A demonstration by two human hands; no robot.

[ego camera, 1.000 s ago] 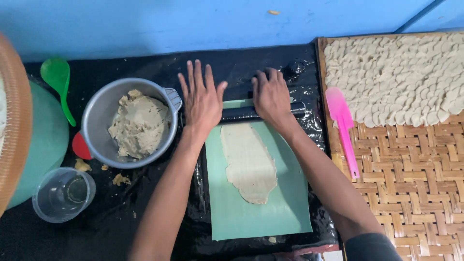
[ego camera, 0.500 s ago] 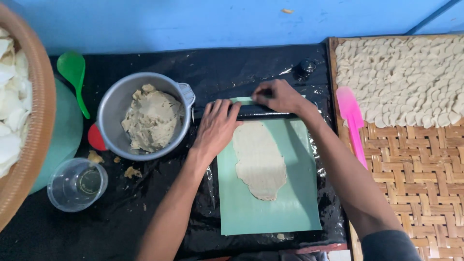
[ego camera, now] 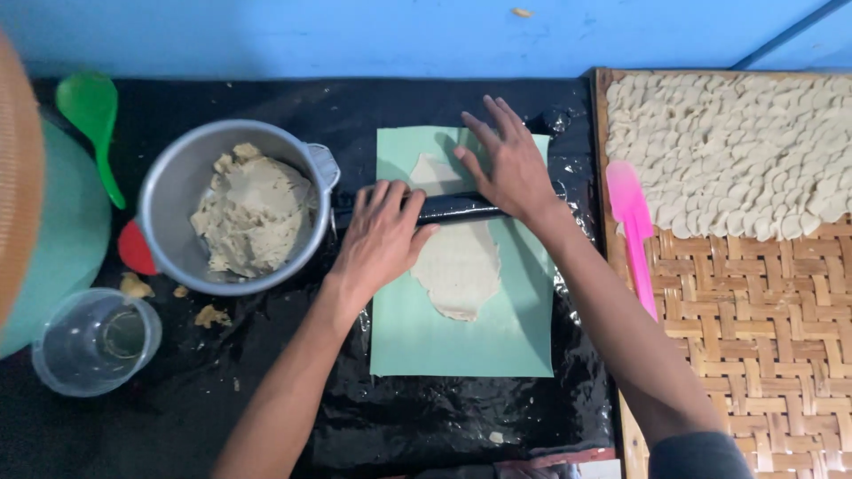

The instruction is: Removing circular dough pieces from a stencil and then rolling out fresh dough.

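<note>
Both grips lie flat and open-palmed on a black rolling pin [ego camera: 448,209]: the left hand [ego camera: 382,238] presses its left part, the right hand [ego camera: 508,167] its right part, fingers spread. Under the pin, flattened dough [ego camera: 460,266] lies on a pale green sheet [ego camera: 461,341] on the desk, beside a metal bowl [ego camera: 177,177] of dough.

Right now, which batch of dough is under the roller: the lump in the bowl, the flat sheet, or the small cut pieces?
The flat sheet on the green mat. The black roller lies across it under both hands; the others sit apart, untouched.
</note>
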